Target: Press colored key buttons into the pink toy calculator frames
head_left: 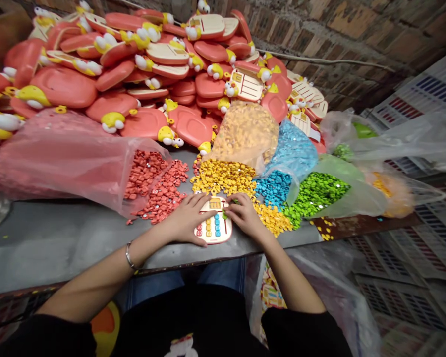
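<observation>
A cream toy panel (213, 237) lies on the table near its front edge, with columns of small red, yellow and blue pieces set in it. My left hand (186, 219) grips the panel's left side, its thumb reaching across the face. At the upper right of the panel, my right hand (247, 215) has its fingers drawn together around small green pieces, partly hidden by the fingertips. The right-hand slot of the panel shows green only at its top. Loose yellow pieces (275, 220) lie just beyond my right hand, and loose red pieces (163, 198) beyond my left.
Open plastic bags spill small pieces: a red bag (67, 158), a yellow bag (245, 131), a blue bag (295, 146) and a green bag (342, 183). Behind them rises a heap of red-backed toys (134, 74) against a brick wall (357, 25). Stacked printed sheets (423, 99) stand right.
</observation>
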The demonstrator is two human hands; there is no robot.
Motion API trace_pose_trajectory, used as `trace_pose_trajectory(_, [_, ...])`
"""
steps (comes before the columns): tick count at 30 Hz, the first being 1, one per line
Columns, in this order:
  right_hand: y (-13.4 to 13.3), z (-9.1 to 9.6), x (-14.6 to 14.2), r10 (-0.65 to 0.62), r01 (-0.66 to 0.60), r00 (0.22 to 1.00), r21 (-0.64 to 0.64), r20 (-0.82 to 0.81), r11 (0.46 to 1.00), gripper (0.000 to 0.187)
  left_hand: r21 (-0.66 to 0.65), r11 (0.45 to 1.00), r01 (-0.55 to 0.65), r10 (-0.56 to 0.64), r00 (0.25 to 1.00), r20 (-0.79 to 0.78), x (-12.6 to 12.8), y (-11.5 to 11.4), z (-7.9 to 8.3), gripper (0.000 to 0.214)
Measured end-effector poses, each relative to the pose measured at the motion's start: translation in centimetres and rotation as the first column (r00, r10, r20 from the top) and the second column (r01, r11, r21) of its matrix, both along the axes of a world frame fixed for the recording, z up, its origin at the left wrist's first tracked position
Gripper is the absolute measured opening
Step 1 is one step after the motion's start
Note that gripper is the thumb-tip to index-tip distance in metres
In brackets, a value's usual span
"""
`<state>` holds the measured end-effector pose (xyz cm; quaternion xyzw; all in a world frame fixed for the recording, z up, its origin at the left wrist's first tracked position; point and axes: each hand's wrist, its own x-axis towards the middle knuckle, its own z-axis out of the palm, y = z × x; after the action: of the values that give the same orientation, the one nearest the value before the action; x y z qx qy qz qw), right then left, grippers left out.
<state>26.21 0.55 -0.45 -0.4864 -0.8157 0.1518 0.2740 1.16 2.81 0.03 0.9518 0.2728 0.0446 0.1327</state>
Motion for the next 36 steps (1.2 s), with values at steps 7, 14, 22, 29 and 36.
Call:
trace_pose_trajectory(7, [1.6,-0.9,0.6,-0.289,0.283,0.951,0.063,0.109,0.957,0.012,-0.010,1.000,0.000,0.000,1.000,0.014,-0.1,0.0,-0.2,0.093])
trace_pose_trajectory(14, [1.3,-0.8,-0.6,-0.249,0.244,0.956,0.051,0.157,0.968,0.017,-0.008,1.000,-0.007,0.007,1.000,-0.003,0.0,0.0,-0.1,0.094])
trace_pose_trajectory(22, [1.1,-0.4,-0.9,-0.213,0.211,0.976,-0.033,-0.050,0.977,0.019,0.009,1.000,0.001,-0.001,1.000,-0.003,0.0,0.0,0.0,0.095])
trace_pose_trajectory(29, [1.8,-0.8,-2.4,-0.100,0.103,0.974,0.004,-0.202,0.995,0.024,0.013,1.000,0.007,-0.007,1.000,0.007,0.0,0.1,-0.3,0.095])
trace_pose_trajectory(36, [1.9,-1.2,-2.0,-0.147,0.150,0.986,0.025,-0.084,0.988,0.009,0.011,1.000,0.001,-0.001,1.000,-0.008,0.0,0.0,-0.1,0.096])
